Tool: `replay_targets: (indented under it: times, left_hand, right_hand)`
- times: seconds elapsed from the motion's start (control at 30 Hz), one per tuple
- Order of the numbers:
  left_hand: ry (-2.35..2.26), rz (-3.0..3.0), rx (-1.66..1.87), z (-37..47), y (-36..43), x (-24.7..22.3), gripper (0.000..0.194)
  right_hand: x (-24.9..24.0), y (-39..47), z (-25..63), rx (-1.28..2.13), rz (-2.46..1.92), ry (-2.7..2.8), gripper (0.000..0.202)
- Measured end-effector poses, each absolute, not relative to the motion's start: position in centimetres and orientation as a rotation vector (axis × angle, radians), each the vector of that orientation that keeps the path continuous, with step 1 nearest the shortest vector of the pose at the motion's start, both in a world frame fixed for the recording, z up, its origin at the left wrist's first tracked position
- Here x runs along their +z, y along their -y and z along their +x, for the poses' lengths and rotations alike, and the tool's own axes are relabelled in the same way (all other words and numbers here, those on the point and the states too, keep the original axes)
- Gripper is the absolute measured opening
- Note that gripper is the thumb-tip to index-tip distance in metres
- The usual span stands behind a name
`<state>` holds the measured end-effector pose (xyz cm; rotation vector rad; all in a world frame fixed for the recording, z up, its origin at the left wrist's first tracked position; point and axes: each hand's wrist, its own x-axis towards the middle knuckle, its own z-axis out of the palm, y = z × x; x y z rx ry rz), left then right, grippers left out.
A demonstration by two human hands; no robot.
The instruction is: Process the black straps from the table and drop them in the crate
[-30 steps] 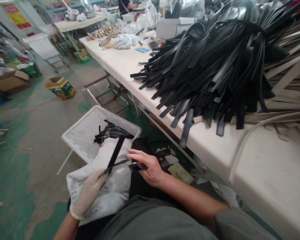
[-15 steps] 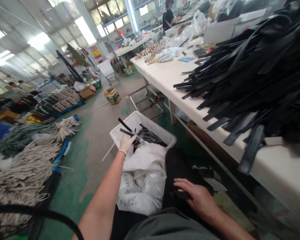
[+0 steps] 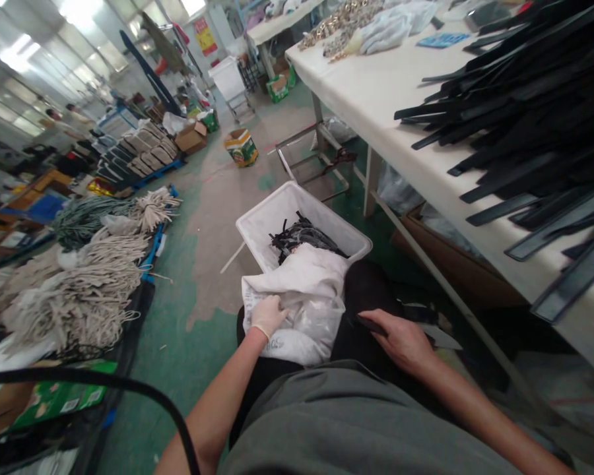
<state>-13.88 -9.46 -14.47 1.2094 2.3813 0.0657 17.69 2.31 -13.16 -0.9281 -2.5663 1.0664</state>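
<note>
My left hand, in a pale glove, rests on the white plastic sack over my lap, its fingers curled into the sack's folds. My right hand is closed around a small dark object beside my right thigh; most of it is hidden in the palm, so its kind does not show. Just ahead of my knees stands a white plastic bin. A tangle of short black strips lies inside it, and the sack's upper end hangs over its near rim.
At right, a white table carries a big pile of black straps overhanging its edge. A metal frame stands behind the bin. Bundles of beige cord lie on the left. An open carton sits on the floor ahead.
My left hand has come back from the bin to the sack; the black strips it held are no longer seen in it. My right hand stays near my thigh. The view has tilted down.
</note>
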Motion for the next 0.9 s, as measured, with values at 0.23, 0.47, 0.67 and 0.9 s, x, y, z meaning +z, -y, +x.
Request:
replay_targets:
  times: [0.23,0.47,0.67,0.9]
  left_hand:
    - [-2.363,1.267,-0.129,-13.4,6.9,-16.2,0.021]
    - [-2.175,1.174,0.278,-13.0,9.2,-11.3,0.034]
    - [-1.527,0.508,1.110,-9.9,13.8,-3.8,0.032]
    - [-1.419,0.531,1.036,-4.6,16.3,-0.6,0.029]
  right_hand:
    - [-13.6,-2.4,17.8,1.037,-1.045,2.528,0.031]
    - [-12.4,-3.3,17.3,1.386,-1.193,2.239,0.033]
    - [-8.0,-3.1,13.6,2.566,-0.973,1.516,0.043]
    - [-8.0,1.2,6.9,3.081,-0.907,0.851,0.053]
